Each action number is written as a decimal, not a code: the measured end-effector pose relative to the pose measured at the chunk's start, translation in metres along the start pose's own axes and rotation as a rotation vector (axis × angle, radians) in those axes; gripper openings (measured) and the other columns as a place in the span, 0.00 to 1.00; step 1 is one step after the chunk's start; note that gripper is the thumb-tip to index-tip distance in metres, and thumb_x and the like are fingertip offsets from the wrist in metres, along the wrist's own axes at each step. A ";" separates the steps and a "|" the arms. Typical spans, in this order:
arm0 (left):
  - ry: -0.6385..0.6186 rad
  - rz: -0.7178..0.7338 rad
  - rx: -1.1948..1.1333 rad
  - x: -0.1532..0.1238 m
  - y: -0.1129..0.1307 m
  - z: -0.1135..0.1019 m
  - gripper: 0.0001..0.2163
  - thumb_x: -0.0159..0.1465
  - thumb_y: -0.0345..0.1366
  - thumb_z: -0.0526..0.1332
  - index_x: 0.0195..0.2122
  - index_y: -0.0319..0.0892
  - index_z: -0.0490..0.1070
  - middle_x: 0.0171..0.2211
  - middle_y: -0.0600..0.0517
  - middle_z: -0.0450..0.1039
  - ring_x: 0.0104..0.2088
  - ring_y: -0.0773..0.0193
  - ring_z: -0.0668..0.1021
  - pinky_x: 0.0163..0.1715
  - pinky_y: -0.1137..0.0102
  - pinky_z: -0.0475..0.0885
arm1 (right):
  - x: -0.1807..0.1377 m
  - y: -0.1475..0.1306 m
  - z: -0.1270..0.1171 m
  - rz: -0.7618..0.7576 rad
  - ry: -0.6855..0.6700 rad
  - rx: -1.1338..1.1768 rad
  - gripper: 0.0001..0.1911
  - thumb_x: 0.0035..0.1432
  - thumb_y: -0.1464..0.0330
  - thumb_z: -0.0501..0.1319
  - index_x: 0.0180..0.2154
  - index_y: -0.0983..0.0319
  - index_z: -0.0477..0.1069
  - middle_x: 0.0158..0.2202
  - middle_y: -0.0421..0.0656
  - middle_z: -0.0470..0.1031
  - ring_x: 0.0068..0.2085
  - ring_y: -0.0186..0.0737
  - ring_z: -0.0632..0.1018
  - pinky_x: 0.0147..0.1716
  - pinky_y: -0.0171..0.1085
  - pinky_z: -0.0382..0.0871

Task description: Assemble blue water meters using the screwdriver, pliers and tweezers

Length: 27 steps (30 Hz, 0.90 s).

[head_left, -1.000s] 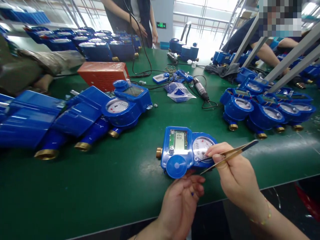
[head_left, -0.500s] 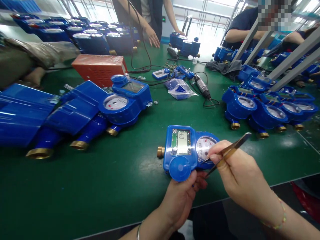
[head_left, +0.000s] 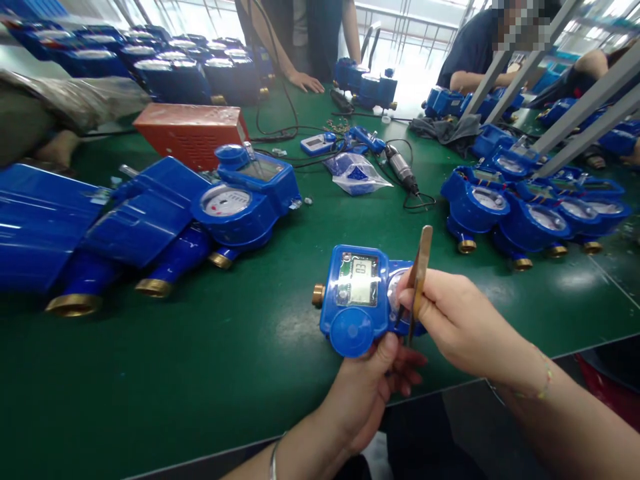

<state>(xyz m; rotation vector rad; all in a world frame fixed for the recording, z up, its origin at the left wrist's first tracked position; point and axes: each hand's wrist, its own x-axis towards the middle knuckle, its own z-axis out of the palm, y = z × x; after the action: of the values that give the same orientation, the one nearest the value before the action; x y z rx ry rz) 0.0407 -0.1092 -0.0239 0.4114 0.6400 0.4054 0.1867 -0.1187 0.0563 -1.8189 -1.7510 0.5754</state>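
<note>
The tweezers (head_left: 423, 260) are pinched between the thumb and fingers of the right hand (head_left: 457, 313), while the blue meter (head_left: 383, 300), laid on the green table (head_left: 240, 360) beneath and left of those fingertips, is bordered at its near edge by the left hand (head_left: 361, 393), whose fingers are loosely spread.

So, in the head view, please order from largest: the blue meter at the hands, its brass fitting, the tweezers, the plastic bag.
Blue meter
Plastic bag and tweezers: unsure; tweezers look longer but thinner, and nearer
Brass fitting
</note>
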 end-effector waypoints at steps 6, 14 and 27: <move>0.025 -0.109 0.004 -0.001 0.008 0.003 0.10 0.62 0.40 0.60 0.32 0.36 0.71 0.27 0.45 0.77 0.23 0.68 0.75 0.21 0.77 0.63 | 0.004 0.002 -0.002 0.075 0.000 0.042 0.10 0.63 0.68 0.50 0.30 0.59 0.66 0.25 0.36 0.68 0.25 0.32 0.67 0.23 0.32 0.56; -0.007 -0.282 -0.151 0.002 0.012 0.004 0.10 0.64 0.33 0.55 0.37 0.32 0.71 0.32 0.42 0.77 0.28 0.65 0.79 0.29 0.75 0.71 | 0.003 0.003 -0.002 0.020 0.020 0.096 0.09 0.63 0.70 0.51 0.30 0.59 0.64 0.26 0.35 0.67 0.27 0.31 0.67 0.25 0.30 0.58; -0.033 -0.087 -0.015 0.007 0.004 0.001 0.10 0.64 0.32 0.54 0.40 0.31 0.71 0.30 0.42 0.77 0.27 0.63 0.78 0.25 0.73 0.70 | -0.011 0.012 0.006 -0.035 0.159 0.145 0.06 0.63 0.71 0.51 0.34 0.59 0.65 0.29 0.37 0.67 0.29 0.29 0.69 0.28 0.28 0.62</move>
<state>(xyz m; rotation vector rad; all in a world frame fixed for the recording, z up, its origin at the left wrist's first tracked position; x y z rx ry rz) 0.0453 -0.1027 -0.0241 0.3739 0.6204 0.3199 0.1917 -0.1293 0.0434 -1.6830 -1.5907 0.5146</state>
